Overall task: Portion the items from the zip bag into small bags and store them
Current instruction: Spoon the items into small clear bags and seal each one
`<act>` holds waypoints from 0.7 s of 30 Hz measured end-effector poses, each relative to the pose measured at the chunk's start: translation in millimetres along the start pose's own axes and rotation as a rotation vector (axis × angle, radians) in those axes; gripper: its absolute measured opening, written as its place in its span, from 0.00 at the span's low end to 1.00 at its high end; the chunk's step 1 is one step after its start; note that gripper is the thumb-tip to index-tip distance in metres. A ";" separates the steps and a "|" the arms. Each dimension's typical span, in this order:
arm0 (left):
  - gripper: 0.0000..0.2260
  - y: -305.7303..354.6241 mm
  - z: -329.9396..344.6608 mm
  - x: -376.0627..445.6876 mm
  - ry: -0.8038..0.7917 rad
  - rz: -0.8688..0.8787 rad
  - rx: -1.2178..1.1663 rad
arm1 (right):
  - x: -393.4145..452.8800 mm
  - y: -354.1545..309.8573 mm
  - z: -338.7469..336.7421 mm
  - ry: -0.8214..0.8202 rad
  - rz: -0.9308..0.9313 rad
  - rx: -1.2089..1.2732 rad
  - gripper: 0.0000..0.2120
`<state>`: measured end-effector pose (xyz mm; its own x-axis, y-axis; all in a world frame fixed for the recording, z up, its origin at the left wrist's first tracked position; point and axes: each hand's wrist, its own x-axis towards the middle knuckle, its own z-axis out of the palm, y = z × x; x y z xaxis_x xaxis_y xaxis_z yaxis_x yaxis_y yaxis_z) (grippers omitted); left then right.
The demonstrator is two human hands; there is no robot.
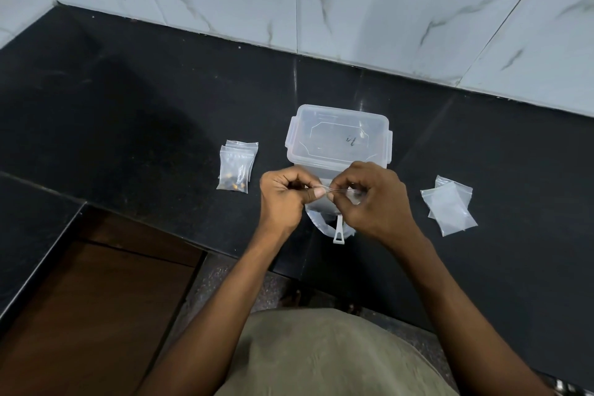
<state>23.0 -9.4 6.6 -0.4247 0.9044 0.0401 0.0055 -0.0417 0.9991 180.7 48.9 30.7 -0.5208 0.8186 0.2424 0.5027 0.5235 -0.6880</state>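
My left hand (283,199) and my right hand (369,199) pinch the top edge of a small clear bag (331,190) between thumbs and fingers, just in front of a clear plastic container (337,141) with its lid on. Under my hands lies a larger clear zip bag (324,219) with a white slider tab (339,233); my hands hide most of it. To the left lie filled small bags (236,167) stacked together, with dark and orange bits inside. A few empty small bags (450,206) lie to the right.
Everything rests on a black stone counter (144,125) that meets a white marble-tiled wall (353,3) at the back. The counter's front edge runs below my hands, with a brown wooden cabinet (96,299) under it at the lower left.
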 end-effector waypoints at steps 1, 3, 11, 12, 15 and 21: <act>0.12 0.6 -0.7 0.3 -0.009 0.004 0.007 | -0.1 -1.5 -0.8 -0.005 -0.013 -0.014 0.02; 0.12 1.9 -1.7 1.2 -0.036 -0.001 0.014 | 0.3 -3.1 -1.9 -0.018 -0.035 -0.031 0.01; 0.12 4.7 -12.4 7.2 -0.214 -0.160 -0.032 | 1.3 0.3 2.2 -0.111 -0.017 -0.031 0.08; 0.14 4.3 -13.1 7.5 -0.237 -0.176 -0.031 | 0.7 1.2 3.3 -0.128 -0.004 -0.026 0.08; 0.17 3.7 -11.6 5.9 -0.240 -0.213 -0.004 | -1.2 0.5 4.7 -0.152 -0.019 -0.070 0.07; 0.22 12.8 -11.0 5.6 -0.221 -0.253 0.045 | -3.8 -10.9 2.2 -0.166 -0.145 -0.272 0.03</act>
<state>10.7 -9.5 19.5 -0.2116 0.9541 -0.2121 -0.0334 0.2099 0.9772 175.7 39.6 35.8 -0.6937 0.6935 0.1945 0.5692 0.6933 -0.4420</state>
